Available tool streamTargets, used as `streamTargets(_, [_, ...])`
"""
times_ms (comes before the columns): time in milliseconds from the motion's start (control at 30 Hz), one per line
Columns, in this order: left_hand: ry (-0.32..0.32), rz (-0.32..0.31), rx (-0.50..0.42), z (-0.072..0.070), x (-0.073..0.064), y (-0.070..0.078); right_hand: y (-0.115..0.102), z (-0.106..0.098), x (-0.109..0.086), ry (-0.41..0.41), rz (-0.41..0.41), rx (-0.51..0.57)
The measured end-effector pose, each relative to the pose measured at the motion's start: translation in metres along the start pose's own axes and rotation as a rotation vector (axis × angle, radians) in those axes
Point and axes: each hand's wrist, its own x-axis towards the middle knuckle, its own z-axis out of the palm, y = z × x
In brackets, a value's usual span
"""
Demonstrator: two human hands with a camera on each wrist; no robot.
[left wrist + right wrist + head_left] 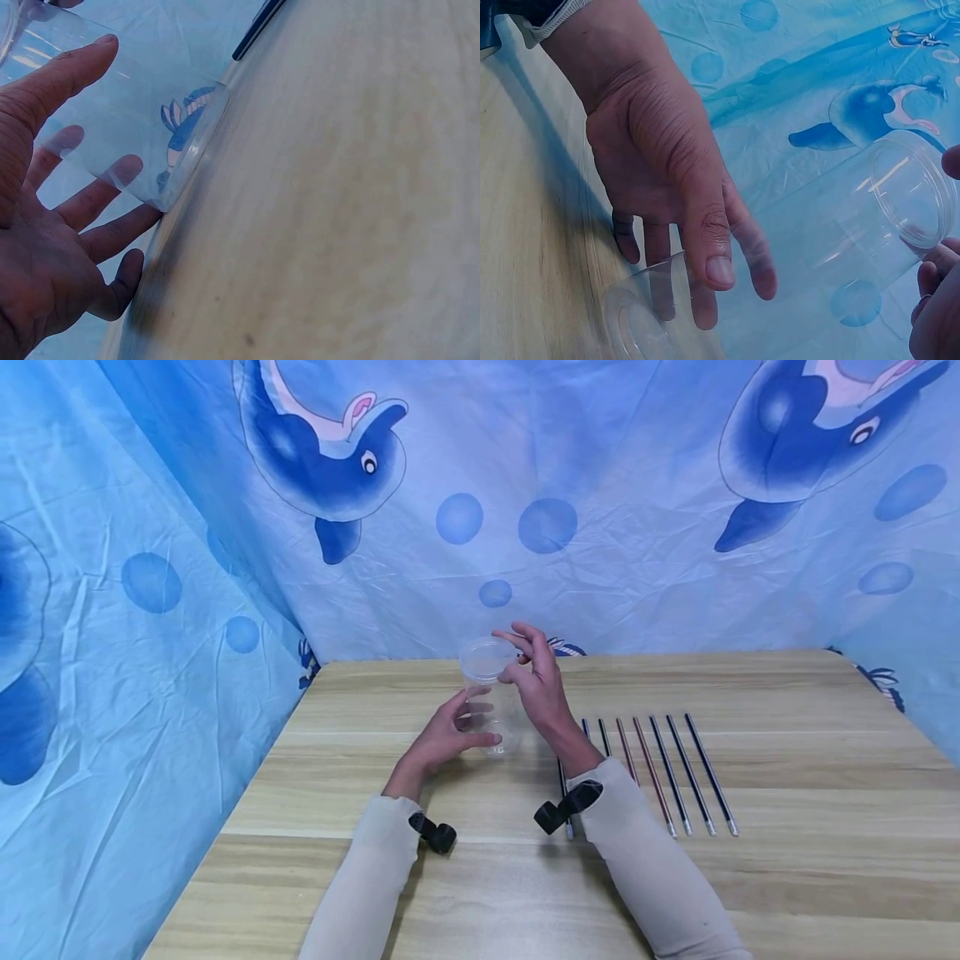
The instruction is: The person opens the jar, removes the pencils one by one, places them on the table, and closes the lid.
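A clear plastic jar (500, 714) stands roughly upright near the middle of the table, with a round clear lid (486, 660) at its top. Its base (634, 322) is low in the right wrist view. My left hand (442, 735) holds the jar's lower body from the left, thumb in front and fingers behind, visible through the plastic. Up at the rim, my right hand (538, 681) holds the lid by its right edge, thumb and fingers on either side. Only part of the right hand (934, 300) shows in the right wrist view.
Several pencils (678, 772), black and reddish, lie in a row on the wooden table (825, 827) to the right. My right forearm passes over some of them. A blue dolphin-print cloth (420, 593) hangs behind and along the left side.
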Motion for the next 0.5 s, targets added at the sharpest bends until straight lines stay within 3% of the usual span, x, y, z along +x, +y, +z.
streamTargets(267, [0.01, 0.005, -0.014, 0.0005, 0.0008, -0.0017, -0.0025, 0.0021, -0.0011, 0.02, 0.0, 0.048])
streamTargets(500, [0.015, -0.009, -0.008, -0.0007, 0.0059, -0.0092, 0.0002, 0.0032, -0.0006, 0.029, -0.054, -0.027])
